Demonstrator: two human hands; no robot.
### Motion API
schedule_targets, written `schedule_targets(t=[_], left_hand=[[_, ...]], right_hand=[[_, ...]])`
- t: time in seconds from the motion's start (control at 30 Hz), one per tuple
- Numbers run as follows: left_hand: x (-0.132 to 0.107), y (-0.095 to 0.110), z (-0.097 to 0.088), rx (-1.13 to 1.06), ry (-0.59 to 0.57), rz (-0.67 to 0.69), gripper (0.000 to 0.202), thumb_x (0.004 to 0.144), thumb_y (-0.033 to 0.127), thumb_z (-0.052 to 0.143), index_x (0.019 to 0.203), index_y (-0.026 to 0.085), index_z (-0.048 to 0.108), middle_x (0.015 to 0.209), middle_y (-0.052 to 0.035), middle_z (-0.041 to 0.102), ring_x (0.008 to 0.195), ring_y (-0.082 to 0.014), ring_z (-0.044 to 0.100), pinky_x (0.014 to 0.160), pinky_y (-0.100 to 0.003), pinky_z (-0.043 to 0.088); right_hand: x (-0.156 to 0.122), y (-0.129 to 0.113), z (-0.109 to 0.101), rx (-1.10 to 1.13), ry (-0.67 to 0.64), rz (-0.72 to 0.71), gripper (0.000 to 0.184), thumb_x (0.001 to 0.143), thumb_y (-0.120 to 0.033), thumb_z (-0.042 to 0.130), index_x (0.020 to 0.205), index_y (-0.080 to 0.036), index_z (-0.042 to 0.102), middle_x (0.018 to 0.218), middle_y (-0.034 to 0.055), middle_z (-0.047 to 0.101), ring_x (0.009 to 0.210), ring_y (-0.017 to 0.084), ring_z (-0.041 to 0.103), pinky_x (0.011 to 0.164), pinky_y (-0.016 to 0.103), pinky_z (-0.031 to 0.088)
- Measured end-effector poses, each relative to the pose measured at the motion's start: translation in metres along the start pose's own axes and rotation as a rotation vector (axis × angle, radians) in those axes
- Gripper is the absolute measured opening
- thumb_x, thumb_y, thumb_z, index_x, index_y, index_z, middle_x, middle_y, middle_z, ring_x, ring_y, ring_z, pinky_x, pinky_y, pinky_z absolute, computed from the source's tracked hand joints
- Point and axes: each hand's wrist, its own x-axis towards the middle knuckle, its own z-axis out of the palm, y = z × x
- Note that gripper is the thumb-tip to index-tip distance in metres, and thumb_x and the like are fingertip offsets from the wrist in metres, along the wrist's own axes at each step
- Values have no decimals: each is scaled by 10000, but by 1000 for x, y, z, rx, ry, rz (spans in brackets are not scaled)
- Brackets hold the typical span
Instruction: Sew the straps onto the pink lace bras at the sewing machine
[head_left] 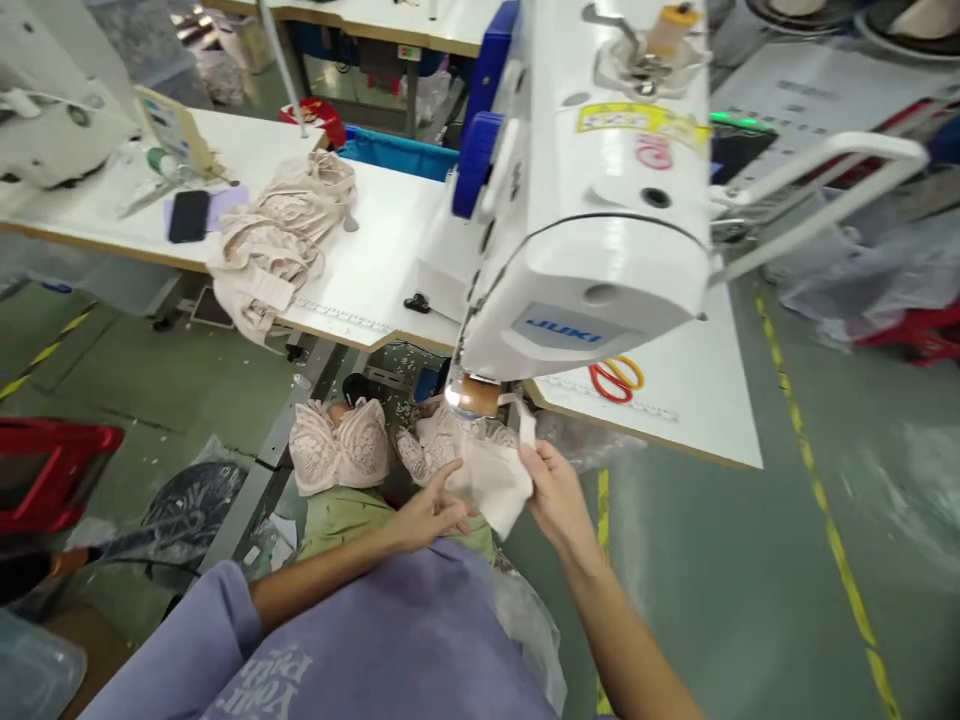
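My left hand (431,510) and my right hand (553,492) both grip a pale pink lace garment piece (491,475) below the front edge of the sewing table, under the head of the white sewing machine (592,200). The left fingers pinch its left edge; the right hand holds its right side with a narrow strap at the top. A second pink lace bra (339,445) lies on my lap to the left, on green cloth (341,512).
A heap of pink lace garments (281,240) lies on the white table (375,260), with a black phone (188,215) further left. Red-and-yellow scissors (616,378) rest at the table's front edge. A red crate (45,470) stands on the floor at left.
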Motion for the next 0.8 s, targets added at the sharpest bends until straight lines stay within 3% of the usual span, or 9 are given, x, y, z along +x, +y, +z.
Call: schedule_targets(t=[0.1,0.2,0.3,0.37,0.47,0.53,0.63,0.73,0.8], left_hand=[[7,-7,28,-320,-5,-25,915,786,943,264,1470,356,419,1023,-127,687,934,-318,695,717,-440,541],[2,7,37,-279,102,115,1077,655,1033,186,1455,355,436,1258,-170,626,1156,-393,630,825,-526,538],[-4,30,16,0,50,393,1184,593,1025,434,1549,339,297,1500,-161,468,1396,-433,441,1077,-575,433],[-2,46,-5,272,38,568,1075,725,905,526,1583,319,249,1566,-156,400,1466,-436,340,1177,-612,308],[11,69,-33,713,116,685,940,862,676,607,1609,265,211,1576,-182,392,1457,-423,362,1200,-613,266],[22,79,-43,983,160,647,952,859,606,652,1614,223,217,1530,-197,458,1423,-408,415,1200,-567,294],[33,87,-49,1246,218,462,888,860,598,656,1591,231,314,1426,-162,576,1359,-387,492,1177,-510,345],[35,90,-48,1310,203,326,767,899,563,633,1568,283,380,1263,-99,684,1263,-339,576,1111,-419,425],[34,92,-47,1304,187,295,710,930,519,617,1566,305,385,1161,-75,717,1173,-298,627,1019,-345,482]], right_hand=[[-16,-10,24,348,-139,173,393,827,-601,660,891,-228,555,688,-3,634,515,143,532,477,267,452],[-31,-27,33,407,-235,192,383,854,-601,630,930,-229,582,739,18,655,558,162,573,501,278,477],[-31,-48,27,314,-268,60,406,914,-614,537,1043,-238,619,860,44,689,702,195,641,615,310,537],[-17,-59,21,147,-230,-122,345,946,-551,528,1054,-243,643,974,55,687,842,203,650,734,325,544],[18,-65,19,-183,-54,-410,221,924,-444,599,930,-229,654,1082,67,629,983,213,597,858,344,497],[42,-59,24,-279,57,-472,191,891,-401,630,835,-221,602,1004,55,587,915,200,563,827,339,480],[67,-44,34,-96,61,-379,150,864,-352,620,920,-234,545,909,17,561,803,175,536,753,314,482],[77,-34,40,106,-26,-246,212,895,-358,542,1074,-247,522,951,23,608,823,180,581,738,306,506],[82,-35,40,76,-25,-256,242,926,-370,494,1129,-244,534,1005,44,635,894,196,608,771,320,519]])
